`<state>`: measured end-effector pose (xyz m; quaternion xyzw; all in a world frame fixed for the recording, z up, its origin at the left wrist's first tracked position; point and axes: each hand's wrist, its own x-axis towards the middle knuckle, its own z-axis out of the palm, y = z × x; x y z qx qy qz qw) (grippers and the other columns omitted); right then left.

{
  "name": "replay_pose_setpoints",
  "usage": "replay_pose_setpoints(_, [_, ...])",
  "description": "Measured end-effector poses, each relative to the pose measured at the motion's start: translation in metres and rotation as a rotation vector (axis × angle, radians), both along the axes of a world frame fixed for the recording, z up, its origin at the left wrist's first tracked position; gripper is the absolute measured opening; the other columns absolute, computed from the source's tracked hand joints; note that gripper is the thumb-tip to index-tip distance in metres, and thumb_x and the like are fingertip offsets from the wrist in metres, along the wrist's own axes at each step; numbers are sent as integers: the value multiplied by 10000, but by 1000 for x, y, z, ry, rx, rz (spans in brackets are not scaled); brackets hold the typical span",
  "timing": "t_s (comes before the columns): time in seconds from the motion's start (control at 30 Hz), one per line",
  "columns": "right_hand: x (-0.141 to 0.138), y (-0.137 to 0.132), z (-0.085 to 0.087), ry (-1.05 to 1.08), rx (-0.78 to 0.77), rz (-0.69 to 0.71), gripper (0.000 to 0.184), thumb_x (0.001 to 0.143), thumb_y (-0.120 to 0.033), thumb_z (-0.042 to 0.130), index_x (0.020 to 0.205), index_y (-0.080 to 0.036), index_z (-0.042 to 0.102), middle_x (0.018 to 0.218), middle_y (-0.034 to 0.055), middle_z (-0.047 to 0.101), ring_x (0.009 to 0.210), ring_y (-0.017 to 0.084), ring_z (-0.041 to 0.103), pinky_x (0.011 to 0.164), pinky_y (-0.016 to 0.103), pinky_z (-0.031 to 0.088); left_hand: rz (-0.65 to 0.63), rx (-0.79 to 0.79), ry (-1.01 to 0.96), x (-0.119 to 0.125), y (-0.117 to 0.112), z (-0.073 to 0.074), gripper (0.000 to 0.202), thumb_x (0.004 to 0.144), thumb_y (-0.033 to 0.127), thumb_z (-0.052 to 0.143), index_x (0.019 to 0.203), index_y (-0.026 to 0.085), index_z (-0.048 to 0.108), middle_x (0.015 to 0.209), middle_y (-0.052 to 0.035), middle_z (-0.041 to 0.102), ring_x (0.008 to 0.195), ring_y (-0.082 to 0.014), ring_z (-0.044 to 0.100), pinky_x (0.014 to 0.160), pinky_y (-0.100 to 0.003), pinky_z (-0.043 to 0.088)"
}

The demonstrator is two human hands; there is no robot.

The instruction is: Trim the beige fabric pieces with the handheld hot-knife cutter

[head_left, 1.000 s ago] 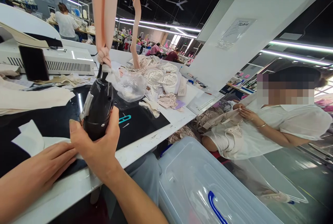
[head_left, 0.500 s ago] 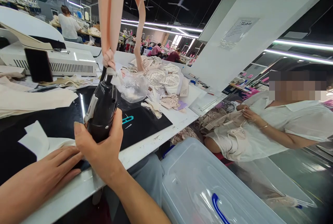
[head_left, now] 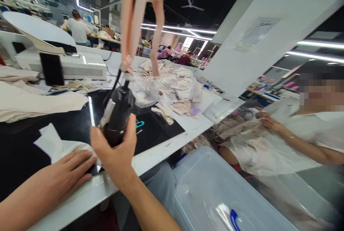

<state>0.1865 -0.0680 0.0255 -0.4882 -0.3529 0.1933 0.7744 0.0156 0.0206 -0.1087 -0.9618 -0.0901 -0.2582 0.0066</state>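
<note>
My right hand point(head_left: 115, 155) is wrapped around the body of a black corded power tool point(head_left: 119, 112), held upright over the table's front edge. The tool's lower end is hidden behind my fingers. Peach fabric straps point(head_left: 131, 37) run up from a knot at its top. Beside it, my left hand point(head_left: 72, 173) lies flat with fingers stretched out, pressing on white fabric pieces point(head_left: 57, 145) on the black table mat point(head_left: 24, 166). One corner of the fabric sticks up past my fingertips.
Ahead lie a clear plastic bag point(head_left: 146, 93), a heap of lace bra cups point(head_left: 182, 80) and a teal snipper-like tool point(head_left: 139, 124). At left are cream fabric layers point(head_left: 40, 104), a phone point(head_left: 52, 69) and a white machine point(head_left: 88, 68). A lidded bin point(head_left: 204, 184) and a co-worker point(head_left: 292, 134) are at right.
The view has turned a little left, so everything sits further right. Both hands keep their hold, and the tool's cord loop shows more clearly beside the knot.
</note>
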Motion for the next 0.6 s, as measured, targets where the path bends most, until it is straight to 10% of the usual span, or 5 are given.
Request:
replay_pose_setpoints(0.2, [24,-2,-3,-114,27,-257,396,745,-406,926,974,-277,630,775,-51,756,582,161,676,604,305,606,23,92,177,20,-19,45,217,1169,351,712,1283,169,739,1240,-109,787,1206,-275,758,1045,-358,655])
replay_pose_setpoints(0.6, [36,1,-13,-136,156,-176,441,826,-447,1028,998,-253,671,806,-22,769,568,178,692,622,357,606,35,84,229,25,-18,48,270,1211,409,646,1270,149,690,1241,-113,751,1192,-269,733,1040,-359,642])
